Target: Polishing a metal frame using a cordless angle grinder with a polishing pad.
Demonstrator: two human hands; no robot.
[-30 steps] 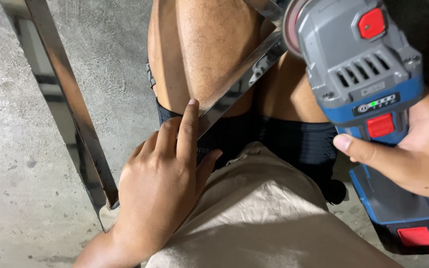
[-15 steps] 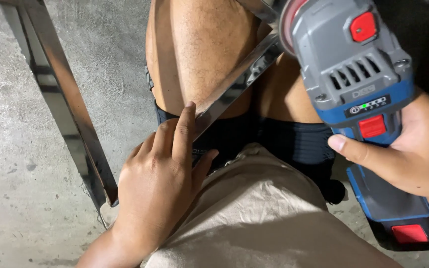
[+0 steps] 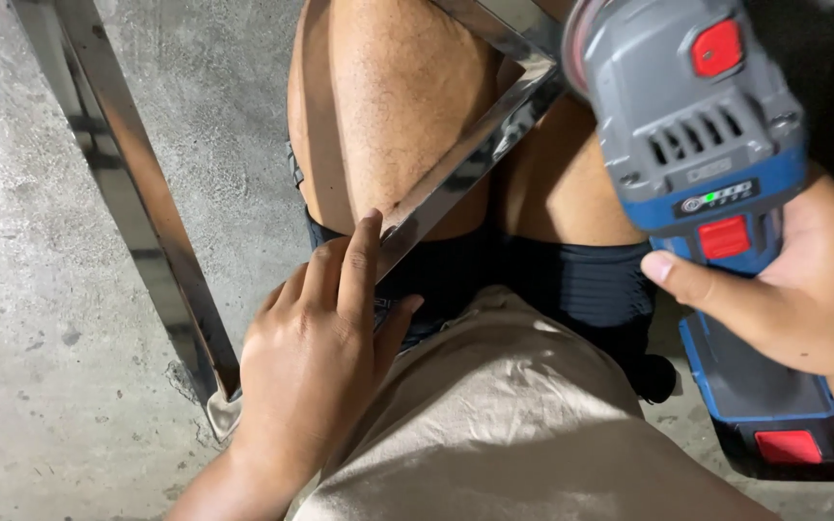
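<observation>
My left hand [image 3: 316, 357] lies flat over a shiny square steel tube frame [image 3: 456, 164], its forefinger stretched along the diagonal bar that crosses my bare knee [image 3: 388, 106]. My right hand [image 3: 803, 289] grips a grey and blue cordless angle grinder [image 3: 697, 125] with red buttons; its disc end sits at the frame's upper corner near the top edge. The grinder's battery base [image 3: 774, 425] hangs low at the right. Whether the disc touches the metal is hidden.
Another polished bar of the frame [image 3: 137, 183] runs down the left to the rough concrete floor [image 3: 41, 338]. My black shorts [image 3: 571, 280] and beige shirt [image 3: 514, 434] fill the lower middle.
The grinder has shifted slightly left and up toward the frame's corner. My left hand stays pressed on the bar.
</observation>
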